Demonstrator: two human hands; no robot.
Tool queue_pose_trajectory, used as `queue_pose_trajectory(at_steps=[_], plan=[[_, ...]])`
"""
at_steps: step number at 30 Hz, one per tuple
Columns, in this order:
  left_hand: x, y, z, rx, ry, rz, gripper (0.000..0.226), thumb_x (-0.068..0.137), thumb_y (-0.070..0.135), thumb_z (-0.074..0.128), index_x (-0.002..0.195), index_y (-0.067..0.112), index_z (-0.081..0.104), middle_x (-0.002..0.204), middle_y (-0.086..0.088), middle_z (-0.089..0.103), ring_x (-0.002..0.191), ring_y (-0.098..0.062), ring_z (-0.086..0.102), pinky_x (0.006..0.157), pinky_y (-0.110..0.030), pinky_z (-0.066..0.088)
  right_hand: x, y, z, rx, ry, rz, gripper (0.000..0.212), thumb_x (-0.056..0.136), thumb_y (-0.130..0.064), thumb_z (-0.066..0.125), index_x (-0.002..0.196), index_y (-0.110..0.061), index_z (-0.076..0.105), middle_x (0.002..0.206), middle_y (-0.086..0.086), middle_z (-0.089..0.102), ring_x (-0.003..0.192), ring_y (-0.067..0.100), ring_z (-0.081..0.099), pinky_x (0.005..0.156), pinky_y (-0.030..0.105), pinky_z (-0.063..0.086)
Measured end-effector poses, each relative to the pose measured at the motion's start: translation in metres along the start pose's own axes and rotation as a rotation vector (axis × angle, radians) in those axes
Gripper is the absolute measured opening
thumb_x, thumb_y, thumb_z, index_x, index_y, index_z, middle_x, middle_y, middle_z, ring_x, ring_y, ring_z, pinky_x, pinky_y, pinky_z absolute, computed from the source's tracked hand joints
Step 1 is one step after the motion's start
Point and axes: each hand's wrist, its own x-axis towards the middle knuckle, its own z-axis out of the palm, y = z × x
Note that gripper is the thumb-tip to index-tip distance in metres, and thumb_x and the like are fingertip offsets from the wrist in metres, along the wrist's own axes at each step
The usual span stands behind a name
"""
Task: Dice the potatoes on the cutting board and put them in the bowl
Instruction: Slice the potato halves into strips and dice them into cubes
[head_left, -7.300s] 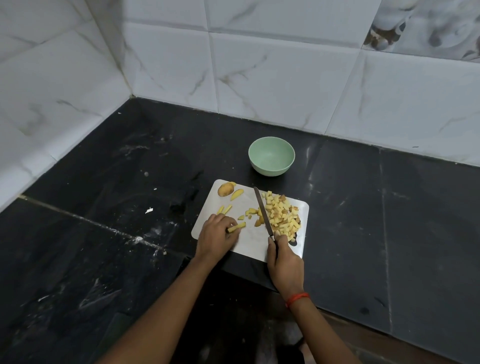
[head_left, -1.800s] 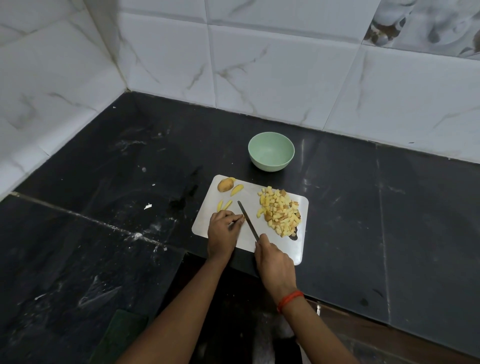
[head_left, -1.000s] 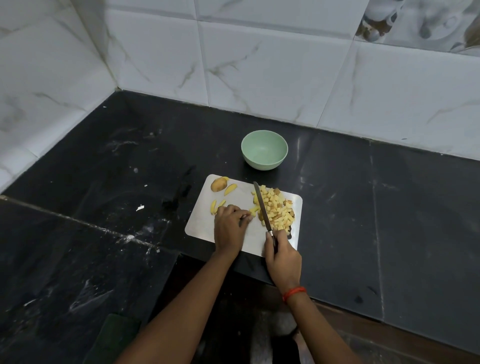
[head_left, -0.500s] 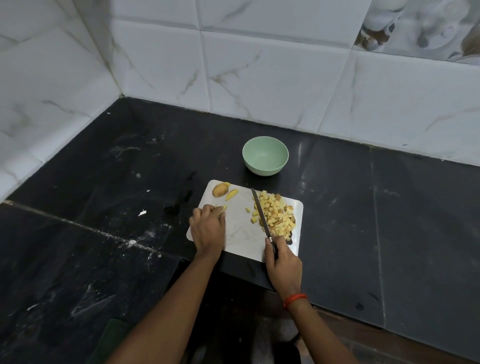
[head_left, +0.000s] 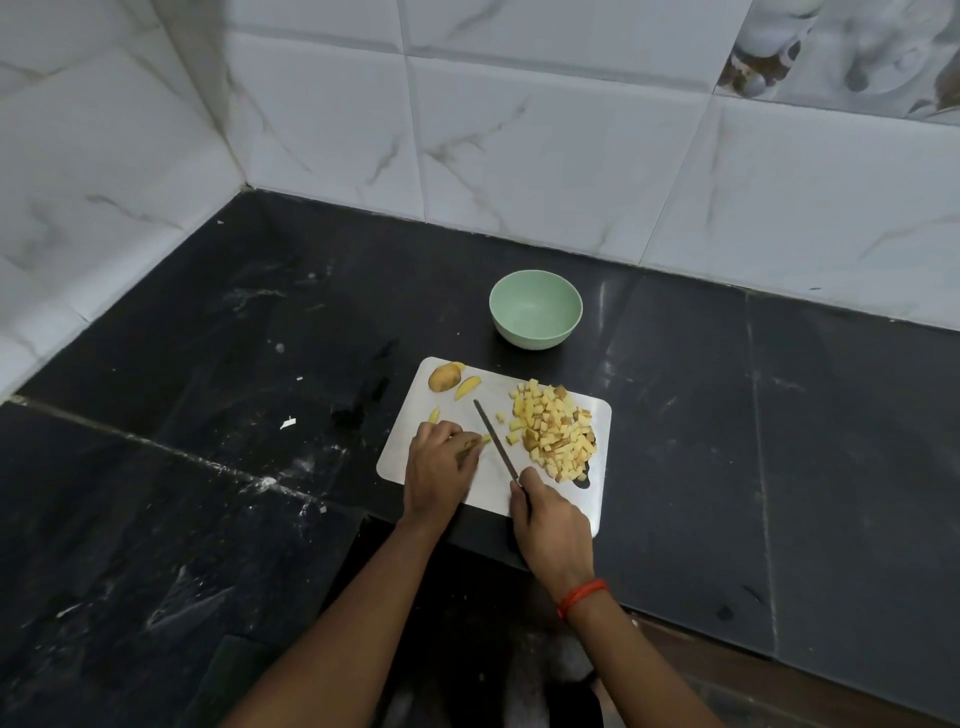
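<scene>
A white cutting board (head_left: 597, 467) lies near the front edge of the black counter. On its right half sits a pile of diced potato (head_left: 553, 428). My left hand (head_left: 439, 465) pins a thin potato strip (head_left: 480, 441) flat on the board's left half. My right hand (head_left: 550, 522) grips a knife (head_left: 496, 439), whose blade slants up and left, just right of the strip. A potato piece with skin (head_left: 444, 376), a wedge (head_left: 466, 387) and a small sliver (head_left: 434, 414) lie at the board's far left corner. The pale green bowl (head_left: 535, 309) stands behind the board with nothing in it.
White marble-look tiled walls meet in a corner at the back left. The black stone counter (head_left: 208, 415) carries pale smears and a small white scrap (head_left: 287, 423) left of the board. A red thread circles my right wrist.
My left hand drew a potato strip from the board's left edge toward the middle. The knife swung away from the diced pile to sit beside that strip.
</scene>
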Motion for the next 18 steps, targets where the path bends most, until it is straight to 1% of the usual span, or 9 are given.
queue_pose_trajectory(at_steps=[5,7,11,13,14,16,18], plan=[[0.0,0.003,-0.002,-0.001,-0.019,-0.004,0.011,0.091,0.023,0.074,0.1,0.018,0.077,0.094,0.003,0.067,0.088,-0.019,0.05,0.076,-0.034,0.048,-0.002,-0.003,0.006,-0.02,-0.025,0.004,0.022,0.104,-0.035,0.038,0.086,-0.03,0.026,0.063,-0.005,0.052,0.052,0.024,0.053,0.045,0.035,0.042],[0.0,0.003,-0.003,-0.002,-0.027,-0.016,0.012,0.091,0.023,0.074,0.101,0.018,0.077,0.095,0.004,0.067,0.089,-0.019,0.05,0.076,-0.035,0.048,0.0,-0.003,0.007,-0.043,-0.051,0.005,0.021,0.104,-0.034,0.037,0.086,-0.028,0.029,0.065,-0.004,0.055,0.053,0.025,0.055,0.046,0.038,0.046],[0.0,0.004,-0.005,-0.004,-0.026,-0.033,0.012,0.09,0.023,0.074,0.1,0.018,0.077,0.094,0.005,0.067,0.089,-0.018,0.05,0.075,-0.032,0.046,0.0,-0.006,0.008,-0.121,-0.068,0.012,0.015,0.103,-0.032,0.04,0.091,-0.025,0.034,0.066,-0.001,0.057,0.052,0.028,0.056,0.045,0.035,0.045],[-0.001,0.005,-0.004,-0.013,-0.025,-0.043,0.012,0.09,0.023,0.074,0.101,0.018,0.077,0.094,0.004,0.066,0.089,-0.018,0.049,0.076,-0.031,0.045,-0.006,-0.007,0.007,-0.172,-0.08,0.012,0.012,0.102,-0.029,0.042,0.093,-0.023,0.036,0.065,-0.001,0.055,0.049,0.029,0.054,0.042,0.034,0.042],[-0.001,0.005,-0.004,-0.019,-0.025,-0.049,0.013,0.09,0.022,0.074,0.102,0.018,0.078,0.094,0.004,0.066,0.09,-0.018,0.049,0.077,-0.032,0.046,-0.009,-0.008,0.007,-0.192,-0.083,0.014,0.012,0.101,-0.027,0.045,0.092,-0.022,0.037,0.064,-0.001,0.053,0.046,0.029,0.051,0.04,0.032,0.038],[0.0,0.004,-0.004,-0.031,-0.028,-0.054,0.013,0.09,0.022,0.074,0.102,0.017,0.077,0.094,0.003,0.066,0.09,-0.018,0.049,0.078,-0.034,0.047,-0.015,-0.009,0.004,-0.223,-0.094,0.013,0.014,0.098,-0.025,0.051,0.09,-0.02,0.04,0.06,-0.001,0.049,0.04,0.026,0.045,0.037,0.028,0.029],[0.0,0.003,-0.004,-0.046,-0.038,-0.058,0.013,0.09,0.021,0.074,0.102,0.016,0.077,0.094,0.002,0.066,0.09,-0.018,0.048,0.078,-0.036,0.049,-0.019,-0.01,0.002,-0.266,-0.113,0.005,0.017,0.095,-0.023,0.058,0.09,-0.02,0.042,0.058,-0.002,0.048,0.036,0.024,0.043,0.034,0.025,0.025]])
